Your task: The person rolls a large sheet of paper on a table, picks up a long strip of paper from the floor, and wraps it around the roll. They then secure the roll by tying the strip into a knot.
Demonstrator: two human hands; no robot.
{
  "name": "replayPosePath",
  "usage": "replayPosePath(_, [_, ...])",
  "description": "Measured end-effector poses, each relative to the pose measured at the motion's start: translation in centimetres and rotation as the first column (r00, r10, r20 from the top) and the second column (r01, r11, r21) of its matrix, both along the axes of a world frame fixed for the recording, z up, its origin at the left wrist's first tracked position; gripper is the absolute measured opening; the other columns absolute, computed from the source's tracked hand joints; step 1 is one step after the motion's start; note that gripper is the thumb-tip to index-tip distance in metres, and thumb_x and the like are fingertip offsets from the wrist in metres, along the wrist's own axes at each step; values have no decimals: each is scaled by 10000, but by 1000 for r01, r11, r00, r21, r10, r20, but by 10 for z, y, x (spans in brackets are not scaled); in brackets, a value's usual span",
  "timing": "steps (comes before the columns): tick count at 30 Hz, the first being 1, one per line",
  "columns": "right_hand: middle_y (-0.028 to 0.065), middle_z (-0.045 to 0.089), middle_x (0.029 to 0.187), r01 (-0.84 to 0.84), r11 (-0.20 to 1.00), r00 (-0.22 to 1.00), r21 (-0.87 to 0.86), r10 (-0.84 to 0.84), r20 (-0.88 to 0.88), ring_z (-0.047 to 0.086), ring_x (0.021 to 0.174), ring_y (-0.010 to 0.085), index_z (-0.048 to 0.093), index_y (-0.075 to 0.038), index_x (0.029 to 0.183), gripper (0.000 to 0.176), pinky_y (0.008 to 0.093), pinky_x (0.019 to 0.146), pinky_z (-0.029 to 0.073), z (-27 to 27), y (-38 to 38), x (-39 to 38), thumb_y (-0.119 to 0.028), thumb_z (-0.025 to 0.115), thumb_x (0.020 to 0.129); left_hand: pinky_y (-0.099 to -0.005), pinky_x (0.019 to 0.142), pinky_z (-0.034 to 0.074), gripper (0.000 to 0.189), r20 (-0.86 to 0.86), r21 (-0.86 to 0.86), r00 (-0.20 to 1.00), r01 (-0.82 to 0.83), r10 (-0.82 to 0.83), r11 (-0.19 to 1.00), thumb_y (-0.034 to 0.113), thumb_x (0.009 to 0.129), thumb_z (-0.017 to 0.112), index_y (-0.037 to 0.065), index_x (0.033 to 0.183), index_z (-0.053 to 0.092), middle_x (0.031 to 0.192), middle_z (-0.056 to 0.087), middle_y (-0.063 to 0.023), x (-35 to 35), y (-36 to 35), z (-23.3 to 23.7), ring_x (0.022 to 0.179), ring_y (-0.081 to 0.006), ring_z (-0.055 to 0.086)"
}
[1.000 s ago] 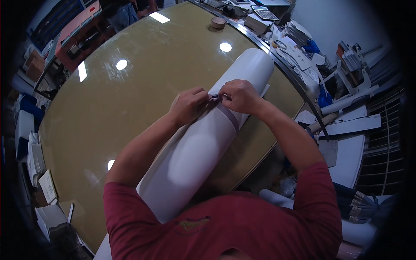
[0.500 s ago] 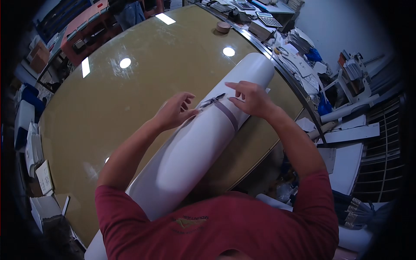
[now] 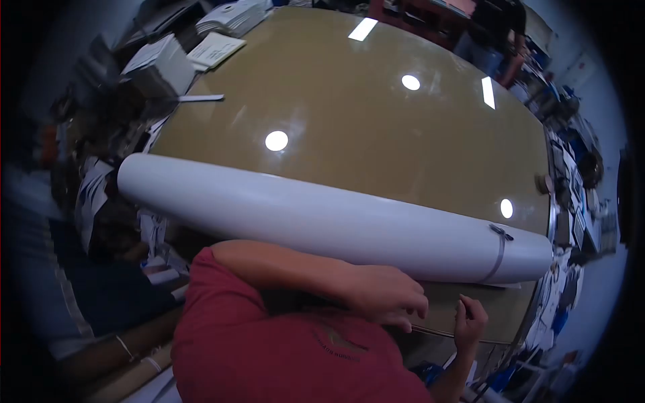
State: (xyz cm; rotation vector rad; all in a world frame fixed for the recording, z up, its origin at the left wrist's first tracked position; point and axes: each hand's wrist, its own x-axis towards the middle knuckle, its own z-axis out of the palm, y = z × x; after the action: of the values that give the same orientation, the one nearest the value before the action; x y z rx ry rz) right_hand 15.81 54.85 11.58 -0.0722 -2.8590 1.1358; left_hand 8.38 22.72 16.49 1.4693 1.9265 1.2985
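A long roll of white sheet (image 3: 302,215) lies across the near side of the table, with a grey strip (image 3: 498,258) tied round it near its right end. The strip's knot (image 3: 501,232) sits on top of the roll. My left hand (image 3: 386,294) hangs in front of the roll, its fingers loosely bent and apart from the thumb, with nothing visible in them. To its right, my right hand (image 3: 470,319) is raised below the tied strip, thumb and fingers apart and holding nothing I can see.
The glossy tan table (image 3: 376,127) reflects several lights. Stacked papers (image 3: 158,67) and an open book (image 3: 216,50) lie at the far left. A round brown tape roll (image 3: 543,183) is near the right edge. Another person (image 3: 494,33) stands beyond the table.
My view has swung left. Both hands have left the knot and come down in front of the roll. The strip stays tied round it.
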Motion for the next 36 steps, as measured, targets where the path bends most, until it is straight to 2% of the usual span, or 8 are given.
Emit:
replayPosePath(2, [106,610,758,-191,981,981,-17,191,-12,593,660,193,677,21,977,129,261,616,463,17,-25,-6,1,631,858,-417,809,501,293,228,38,969,-107,96,994,261,867,678,41,1053,626,979,647,-145,40,-1,-25,936,-339,629])
replayPosePath(6, [106,613,758,-469,875,882,-123,456,-115,604,683,205,675,21,969,123,276,633,468,1,-60,-36,13,627,856,-405,800,504,263,284,-58,813,-514,508,856,211,888,664,45,1085,611,969,630,-131,125,-30,-60,926,-318,622])
replayPosePath(14, [152,605,1094,-796,583,502,165,787,-357,582,1026,322,643,-24,1095,322,401,889,475,20,-239,-27,-64,716,784,-342,816,520,264,170,-166,134,-973,976,162,160,902,642,44,1139,630,1045,664,-114,235,-137,-104,925,-244,659])
replayPosePath(22, [205,487,1346,-683,562,463,466,827,-318,412,1303,406,531,-49,1298,604,490,1061,365,8,-423,-12,-225,766,771,-323,815,524,355,148,-108,-1,-994,989,16,134,898,646,45,1233,569,1101,652,-119,294,-279,-149,945,-230,657])
replayPosePath(25, [211,472,1372,-606,588,502,535,805,-316,408,1305,410,509,-46,1326,640,500,1079,338,0,-499,-11,-295,750,788,-331,840,529,335,350,-72,-94,-995,932,-73,98,886,648,34,1206,573,1089,645,-138,311,-357,-153,963,-243,660])
replayPosePath(27, [212,469,1377,-551,611,520,568,784,-339,412,1300,412,503,-46,1335,647,502,1085,327,1,-538,-18,-336,732,803,-320,821,535,349,282,-23,-207,-978,937,-209,81,886,646,28,1221,562,1068,641,-141,311,-407,-146,950,-223,665])
replayPosePath(31, [216,501,1339,-401,639,655,656,701,-283,457,1246,402,502,-47,1335,654,481,1063,352,-3,-567,-29,-457,647,846,-342,875,513,359,224,28,-178,-982,958,-189,87,880,650,14,1220,556,1088,625,-142,291,-487,-126,1006,-249,641])
replayPosePath(36, [216,556,1262,-448,662,667,601,695,-267,517,1168,392,528,-44,1306,631,468,1035,379,0,-576,-57,-489,607,865,-404,1021,397,489,-228,301,-374,-905,899,-300,147,847,695,-14,1268,506,1257,514,-200,220,-582,-106,1194,-360,499])
